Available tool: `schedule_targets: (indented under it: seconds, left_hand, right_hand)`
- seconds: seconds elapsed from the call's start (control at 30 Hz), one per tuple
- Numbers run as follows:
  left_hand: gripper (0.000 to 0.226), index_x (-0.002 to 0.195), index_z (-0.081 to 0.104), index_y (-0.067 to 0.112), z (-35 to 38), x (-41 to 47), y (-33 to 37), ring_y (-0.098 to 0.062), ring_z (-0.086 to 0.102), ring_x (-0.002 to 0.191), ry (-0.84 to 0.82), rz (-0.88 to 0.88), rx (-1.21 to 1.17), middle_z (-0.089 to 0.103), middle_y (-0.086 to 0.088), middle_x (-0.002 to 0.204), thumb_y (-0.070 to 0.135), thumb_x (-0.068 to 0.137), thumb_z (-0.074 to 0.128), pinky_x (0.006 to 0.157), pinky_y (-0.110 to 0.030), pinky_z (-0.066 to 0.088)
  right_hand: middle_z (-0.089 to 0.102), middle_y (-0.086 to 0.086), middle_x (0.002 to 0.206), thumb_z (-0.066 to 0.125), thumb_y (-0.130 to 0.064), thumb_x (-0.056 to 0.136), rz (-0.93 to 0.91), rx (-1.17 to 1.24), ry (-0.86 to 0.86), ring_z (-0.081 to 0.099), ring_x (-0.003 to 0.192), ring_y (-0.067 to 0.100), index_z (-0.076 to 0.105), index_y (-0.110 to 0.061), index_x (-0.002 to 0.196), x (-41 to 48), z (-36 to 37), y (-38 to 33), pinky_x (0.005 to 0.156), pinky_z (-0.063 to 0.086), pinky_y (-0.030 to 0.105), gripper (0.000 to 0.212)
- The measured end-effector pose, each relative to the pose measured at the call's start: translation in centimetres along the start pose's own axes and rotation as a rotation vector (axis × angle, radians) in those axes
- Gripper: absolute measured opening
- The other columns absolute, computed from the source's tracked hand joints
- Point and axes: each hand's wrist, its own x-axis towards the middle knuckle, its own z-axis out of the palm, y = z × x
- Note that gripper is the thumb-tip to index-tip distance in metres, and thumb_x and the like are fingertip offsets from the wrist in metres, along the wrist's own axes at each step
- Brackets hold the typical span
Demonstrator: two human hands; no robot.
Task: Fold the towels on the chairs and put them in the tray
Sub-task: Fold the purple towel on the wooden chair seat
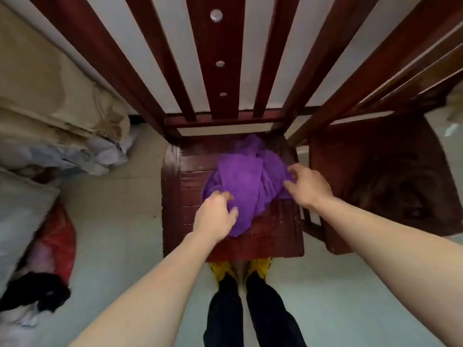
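Note:
A crumpled purple towel [246, 179] lies bunched on the seat of a dark red wooden chair [172, 186]. My left hand [215, 216] is at the towel's near left edge, its fingers curled into the cloth. My right hand [307, 184] is at the towel's right side, fingers bent and spread, their tips touching the fabric; whether it grips the cloth is unclear. No tray is in view.
A second dark wooden chair [380, 176] stands close on the right, its seat bare. Bags and bundled cloth [50, 156] are piled along the left wall, with a red bag [57, 241] and black cloth [35, 291] on the floor. My legs and yellow shoes [240, 269] stand before the chair.

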Motion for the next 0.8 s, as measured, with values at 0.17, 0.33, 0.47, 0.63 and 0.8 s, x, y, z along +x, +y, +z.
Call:
schedule_targets:
  seconds: [0.17, 0.33, 0.47, 0.63, 0.8]
  left_hand:
    - [0.067, 0.128, 0.043, 0.019, 4.0, 3.4, -0.3, -0.031, 0.045, 0.119, 0.035, -0.104, 0.036, 0.042, -0.009, 0.124, 0.050, 0.076, 0.071, 0.092, -0.043, 0.046]
    - [0.037, 0.108, 0.048, 0.014, 5.9, 4.6, -1.4, -0.032, 0.047, 0.109, 0.189, -0.112, 0.040, 0.049, -0.010, 0.113, 0.013, 0.075, 0.064, 0.079, -0.042, 0.044]
    - [0.017, 0.070, 0.053, 0.016, 4.5, 4.4, -4.0, -0.030, 0.051, 0.074, 0.283, -0.328, -0.340, 0.059, -0.009, 0.073, -0.002, 0.070, 0.053, 0.066, -0.032, 0.038]
    - [0.023, 0.055, 0.055, 0.014, 2.6, 2.8, -7.7, -0.020, 0.046, 0.061, 0.259, -0.633, -0.669, 0.052, -0.003, 0.056, 0.003, 0.075, 0.051, 0.057, -0.029, 0.036]
    - [0.014, 0.072, 0.061, 0.016, 3.0, 1.0, -9.5, -0.035, 0.062, 0.087, 0.194, -0.673, -0.584, 0.066, -0.009, 0.078, 0.024, 0.077, 0.050, 0.081, -0.043, 0.050]
  right_hand:
    - [0.062, 0.005, 0.129, 0.067, -0.032, 0.087, 0.077, 0.156, 0.109, 0.061, 0.113, 0.029, 0.050, -0.020, 0.136, 3.5, 3.8, 1.5, 0.094, 0.049, 0.039, 0.053]
    - [0.063, 0.002, 0.084, 0.075, -0.027, 0.082, 0.126, 0.281, 0.006, 0.058, 0.080, 0.025, 0.061, -0.021, 0.088, 3.9, 7.8, 3.0, 0.070, 0.043, 0.033, 0.016]
    - [0.067, 0.006, 0.082, 0.076, -0.031, 0.078, 0.196, 0.331, -0.040, 0.063, 0.076, 0.029, 0.055, -0.022, 0.079, 2.1, 8.8, 4.1, 0.069, 0.048, 0.037, 0.023]
    - [0.058, -0.001, 0.066, 0.073, -0.023, 0.080, 0.203, 0.366, -0.032, 0.057, 0.066, 0.025, 0.051, -0.020, 0.076, -1.3, 8.2, 3.1, 0.062, 0.043, 0.036, 0.022]
    - [0.064, 0.000, 0.077, 0.066, -0.019, 0.082, 0.241, 0.170, -0.253, 0.062, 0.080, 0.028, 0.054, -0.020, 0.078, -3.2, 9.2, 3.2, 0.067, 0.044, 0.032, 0.012]
